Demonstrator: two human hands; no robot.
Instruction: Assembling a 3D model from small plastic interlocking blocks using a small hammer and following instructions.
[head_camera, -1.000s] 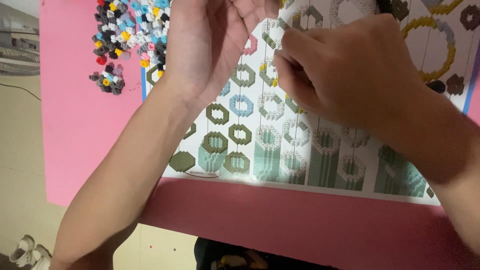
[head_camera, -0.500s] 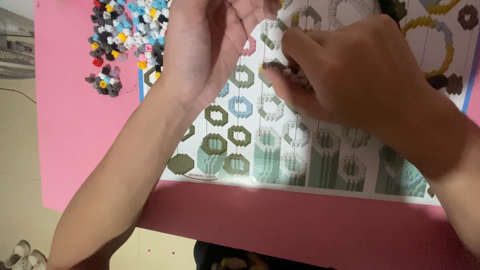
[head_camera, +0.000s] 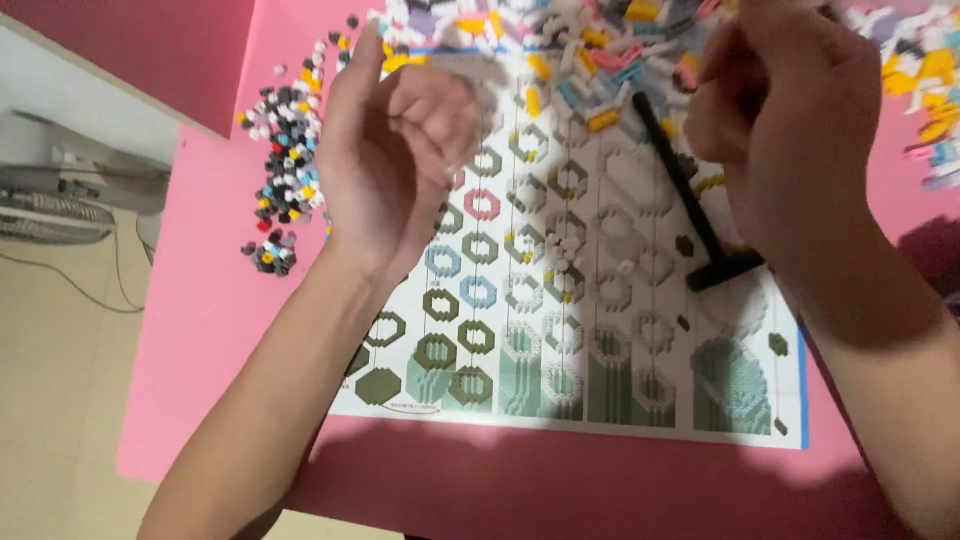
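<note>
My left hand (head_camera: 395, 170) hovers above the left part of a printed sheet (head_camera: 600, 400) covered in octagon ring patterns. Its fingers are curled toward the palm, and a pale blur sits at the fingertips. I cannot tell if it holds a piece. Over the sheet's upper right, my right hand (head_camera: 790, 130) is raised with its back toward me and its fingers closed; anything inside it is hidden. Between the hands, a black T-shaped tool (head_camera: 690, 215) lies on the sheet. A few tiny pale bricks (head_camera: 565, 250) rest near the sheet's middle.
The sheet lies on a pink table (head_camera: 210, 310). Heaps of small coloured bricks lie at the far edge (head_camera: 590, 35), far right (head_camera: 925, 90) and left of the sheet (head_camera: 285, 170). Left of the table are a beige floor (head_camera: 60, 400) and a fan grille (head_camera: 50, 215).
The hands were pressed together over the sheet's top and have drawn apart and lifted. The view has shifted, so the black tool and more of the brick heaps now show.
</note>
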